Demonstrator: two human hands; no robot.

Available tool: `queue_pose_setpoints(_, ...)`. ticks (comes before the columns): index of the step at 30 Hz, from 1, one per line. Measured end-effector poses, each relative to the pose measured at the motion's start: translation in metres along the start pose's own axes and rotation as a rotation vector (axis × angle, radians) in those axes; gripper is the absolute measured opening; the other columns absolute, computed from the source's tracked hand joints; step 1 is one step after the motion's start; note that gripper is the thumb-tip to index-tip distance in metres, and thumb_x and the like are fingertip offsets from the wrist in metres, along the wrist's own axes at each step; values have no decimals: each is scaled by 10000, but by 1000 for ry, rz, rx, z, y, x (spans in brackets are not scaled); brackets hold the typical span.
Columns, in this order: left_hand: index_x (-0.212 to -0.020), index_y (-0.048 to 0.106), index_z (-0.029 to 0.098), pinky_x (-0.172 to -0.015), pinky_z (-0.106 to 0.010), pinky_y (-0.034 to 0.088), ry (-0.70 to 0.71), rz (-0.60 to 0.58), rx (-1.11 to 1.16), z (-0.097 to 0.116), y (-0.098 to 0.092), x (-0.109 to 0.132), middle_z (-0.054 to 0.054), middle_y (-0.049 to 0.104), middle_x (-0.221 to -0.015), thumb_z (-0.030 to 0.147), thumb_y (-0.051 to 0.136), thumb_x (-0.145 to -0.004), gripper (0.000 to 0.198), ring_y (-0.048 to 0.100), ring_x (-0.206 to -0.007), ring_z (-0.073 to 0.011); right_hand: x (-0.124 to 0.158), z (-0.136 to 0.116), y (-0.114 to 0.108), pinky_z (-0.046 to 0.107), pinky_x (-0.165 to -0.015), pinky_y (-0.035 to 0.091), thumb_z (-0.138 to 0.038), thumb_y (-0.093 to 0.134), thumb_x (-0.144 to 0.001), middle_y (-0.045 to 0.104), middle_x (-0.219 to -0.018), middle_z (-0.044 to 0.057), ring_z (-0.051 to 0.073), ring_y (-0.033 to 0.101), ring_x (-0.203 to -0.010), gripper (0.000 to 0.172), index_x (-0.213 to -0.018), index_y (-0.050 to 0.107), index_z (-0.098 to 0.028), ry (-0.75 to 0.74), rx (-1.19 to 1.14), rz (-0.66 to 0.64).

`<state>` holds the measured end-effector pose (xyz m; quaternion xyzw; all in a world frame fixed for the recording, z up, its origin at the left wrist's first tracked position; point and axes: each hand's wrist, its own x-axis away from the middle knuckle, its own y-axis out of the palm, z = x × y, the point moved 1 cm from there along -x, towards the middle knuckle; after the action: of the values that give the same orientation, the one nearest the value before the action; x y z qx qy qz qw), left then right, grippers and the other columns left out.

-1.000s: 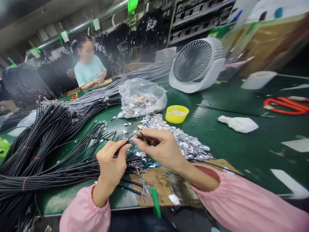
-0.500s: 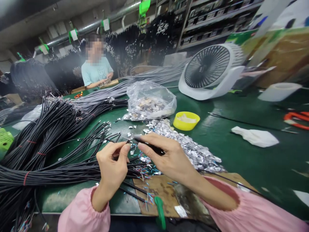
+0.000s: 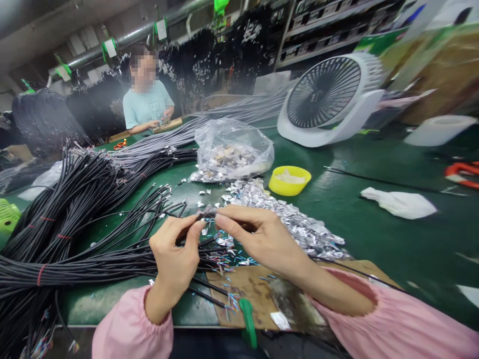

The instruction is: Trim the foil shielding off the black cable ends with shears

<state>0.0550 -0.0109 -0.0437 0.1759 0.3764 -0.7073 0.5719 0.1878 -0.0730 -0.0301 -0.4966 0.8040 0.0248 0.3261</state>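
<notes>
My left hand (image 3: 174,252) is closed in a pinch on the end of a black cable (image 3: 201,217). Opposite it, my right hand (image 3: 264,239) has thumb and forefinger pressed together at that same end, on a small grey piece (image 3: 210,212) whose kind is too blurred to make out. Below and left of my hands lie bundles of black cables (image 3: 112,269), some with coloured wires showing at their tips. A heap of silvery foil scraps (image 3: 299,219) spreads beyond my right hand.
A clear plastic bag (image 3: 235,149) of scraps, a yellow dish (image 3: 290,180) and a white fan (image 3: 325,99) stand further back. Cardboard (image 3: 258,299) and a green handle-like object (image 3: 247,321) are at the near edge. Across the table sits another person (image 3: 147,104).
My right fingertips have come closer to my left, onto the grey piece at the cable's end. The view has shifted slightly. The person opposite has moved their hands a little.
</notes>
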Motion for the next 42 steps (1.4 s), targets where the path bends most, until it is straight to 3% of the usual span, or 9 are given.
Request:
queue_pose_setpoints(8, -800, 670, 194, -540, -200, 477, -113, -12, 97, -1, 2, 1, 5, 633, -695, 260, 668, -747, 84, 591, -579, -97, 4, -2, 0, 274, -608, 526, -232, 563, -818, 706, -746, 50, 167, 646, -657, 158, -797, 713, -185, -124, 149, 113)
queue_pose_setpoints(15, -713, 662, 148, -344, -168, 359, -394, -307, 389, -5, -4, -7, 16, 548, -515, 364, 557, -823, 264, 466, -362, -55, 4, -3, -2, 265, -592, 525, -204, 576, -798, 703, -719, 40, 151, 631, -610, 139, -750, 706, -190, -142, 133, 106)
queue_pose_setpoints(17, -705, 661, 141, -334, -167, 361, -427, -312, 427, -5, -5, -9, 17, 545, -496, 371, 587, -795, 257, 460, -353, -57, 3, -2, -3, 271, -578, 515, -240, 574, -802, 698, -713, 42, 155, 626, -611, 147, -751, 704, -194, -84, 129, 126)
queue_pose_setpoints(20, -696, 669, 151, -397, -172, 427, -343, -198, 344, -2, -3, -9, 13, 578, -548, 296, 680, -712, 146, 525, -431, -77, 2, -1, -3, 258, -501, 477, -332, 599, -782, 668, -670, 39, 151, 595, -574, 178, -763, 698, -186, -1, 94, 156)
queue_pose_setpoints(23, -702, 681, 175, -509, -190, 479, -234, -149, 239, 0, 0, -7, 2, 620, -633, 238, 700, -693, 67, 586, -556, -102, 2, -3, -3, 238, -450, 432, -290, 603, -768, 618, -589, 17, 125, 537, -508, 152, -685, 670, -181, -39, 56, 135)
queue_pose_setpoints(30, -777, 687, 188, -560, -222, 449, -18, -281, 110, -1, -3, -7, -14, 628, -675, 228, 588, -804, 110, 562, -606, -115, 4, -5, -2, 229, -426, 378, -148, 532, -727, 551, -510, -15, 100, 464, -443, 148, -623, 632, -182, -77, 95, 115)
queue_pose_setpoints(34, -722, 678, 173, -527, -227, 414, 69, -408, 66, 1, -8, -10, -20, 609, -619, 248, 529, -845, 208, 537, -563, -115, -1, -1, -6, 233, -457, 392, -198, 518, -747, 581, -562, 2, 113, 503, -499, 177, -602, 618, -187, -26, 66, 44)
queue_pose_setpoints(37, -710, 666, 172, -508, -218, 393, 90, -373, 13, 3, -11, -11, -10, 596, -611, 244, 551, -832, 183, 512, -537, -101, -6, 1, -12, 220, -426, 352, -294, 536, -789, 527, -550, -5, 100, 449, -480, 222, -614, 611, -181, -2, 83, 17)
queue_pose_setpoints(42, -743, 652, 169, -521, -214, 396, 39, -319, -80, 3, -6, -8, -12, 615, -649, 204, 549, -817, 132, 533, -567, -107, -1, -1, -12, 234, -476, 397, -200, 566, -787, 572, -691, 32, 123, 511, -576, 92, -746, 646, -181, -250, 227, 35)
